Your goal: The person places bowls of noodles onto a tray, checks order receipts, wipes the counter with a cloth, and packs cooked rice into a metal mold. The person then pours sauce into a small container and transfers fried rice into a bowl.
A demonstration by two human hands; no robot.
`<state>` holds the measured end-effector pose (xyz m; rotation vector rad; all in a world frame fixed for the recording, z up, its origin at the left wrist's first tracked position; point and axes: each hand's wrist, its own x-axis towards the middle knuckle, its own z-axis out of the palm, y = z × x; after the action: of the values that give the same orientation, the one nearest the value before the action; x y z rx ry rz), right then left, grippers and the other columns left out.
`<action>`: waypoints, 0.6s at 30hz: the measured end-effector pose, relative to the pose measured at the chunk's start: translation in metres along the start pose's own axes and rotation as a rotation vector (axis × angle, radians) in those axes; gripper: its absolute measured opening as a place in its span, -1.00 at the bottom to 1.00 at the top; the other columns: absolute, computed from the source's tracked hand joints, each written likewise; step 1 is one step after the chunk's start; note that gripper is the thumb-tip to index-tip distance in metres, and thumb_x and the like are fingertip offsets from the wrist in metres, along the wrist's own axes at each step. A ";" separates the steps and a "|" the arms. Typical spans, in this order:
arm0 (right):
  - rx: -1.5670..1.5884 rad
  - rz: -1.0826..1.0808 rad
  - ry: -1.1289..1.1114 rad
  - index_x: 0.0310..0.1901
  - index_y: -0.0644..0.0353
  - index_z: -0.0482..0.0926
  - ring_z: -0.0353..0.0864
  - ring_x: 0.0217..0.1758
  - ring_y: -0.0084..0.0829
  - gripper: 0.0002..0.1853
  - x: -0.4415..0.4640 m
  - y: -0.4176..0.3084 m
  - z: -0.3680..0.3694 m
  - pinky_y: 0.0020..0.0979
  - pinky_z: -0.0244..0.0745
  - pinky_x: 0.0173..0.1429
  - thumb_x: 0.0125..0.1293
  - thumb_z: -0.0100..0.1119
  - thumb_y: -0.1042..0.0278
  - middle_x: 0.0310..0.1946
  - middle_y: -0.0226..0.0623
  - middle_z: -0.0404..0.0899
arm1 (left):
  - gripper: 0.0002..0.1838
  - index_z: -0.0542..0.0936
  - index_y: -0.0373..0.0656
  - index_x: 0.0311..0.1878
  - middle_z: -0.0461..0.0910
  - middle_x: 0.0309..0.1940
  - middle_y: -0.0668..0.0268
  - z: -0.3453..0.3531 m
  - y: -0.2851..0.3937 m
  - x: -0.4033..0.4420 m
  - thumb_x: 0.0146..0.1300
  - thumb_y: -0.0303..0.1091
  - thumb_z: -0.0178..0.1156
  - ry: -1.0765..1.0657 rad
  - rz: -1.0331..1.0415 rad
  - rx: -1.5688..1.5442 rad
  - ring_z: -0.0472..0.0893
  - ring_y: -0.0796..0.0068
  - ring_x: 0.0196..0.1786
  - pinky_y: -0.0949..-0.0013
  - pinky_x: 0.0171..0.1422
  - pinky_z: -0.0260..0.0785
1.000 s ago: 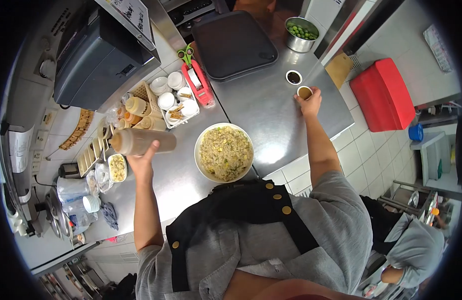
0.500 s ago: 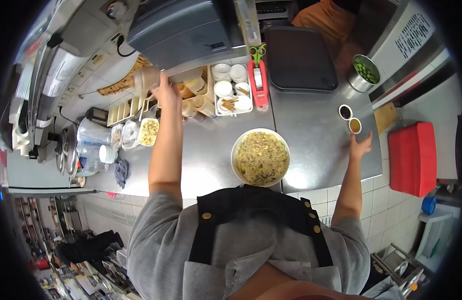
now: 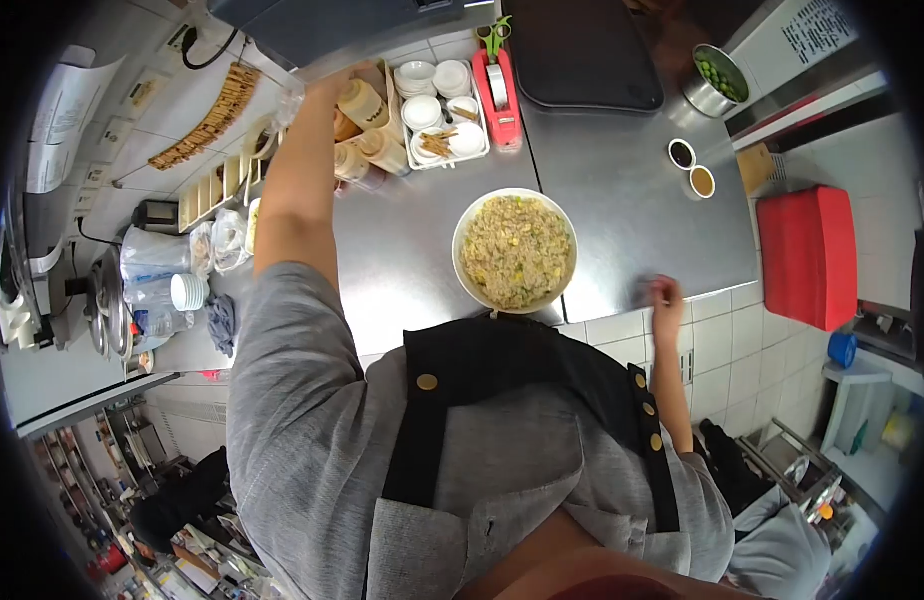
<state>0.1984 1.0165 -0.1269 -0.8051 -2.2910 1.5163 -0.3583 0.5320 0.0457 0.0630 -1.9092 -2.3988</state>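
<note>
My left arm reaches to the back left, and my left hand is at the squeeze bottles, under the edge of the dark machine. Its fingers are largely hidden; a blurred translucent thing shows beside it. My right hand is at the counter's front edge, fingers curled and smeared; what they hold, if anything, I cannot make out. Between my arms a white bowl of fried rice stands near the front edge. Two small sauce cups, one dark and one brown, sit at the right.
A white tray of small dishes stands behind the bowl, beside a red tape dispenser with green scissors. A black board lies farther back. At right are a metal pot of green pieces and a red bin.
My right hand has pulled back from the brown sauce cup to the counter's front edge. My left arm reaches farther back under the machine. The view has shifted, and both cups stay on the counter.
</note>
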 end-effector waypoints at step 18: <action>0.308 0.349 -0.704 0.40 0.05 0.14 0.73 -0.30 -0.28 -0.46 -0.007 -0.092 0.180 -0.28 0.78 -0.22 0.45 0.05 0.53 -0.14 -0.03 0.63 | -0.49 0.47 -0.30 0.18 0.65 -0.11 0.18 -0.040 0.094 -0.155 0.18 -0.36 0.34 0.176 0.348 0.501 0.67 0.29 -0.04 0.20 0.08 0.51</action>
<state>0.0847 0.8497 -0.1171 -0.6773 -2.3171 2.5706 -0.1976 0.4854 0.1262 -0.0271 -2.1700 -1.6093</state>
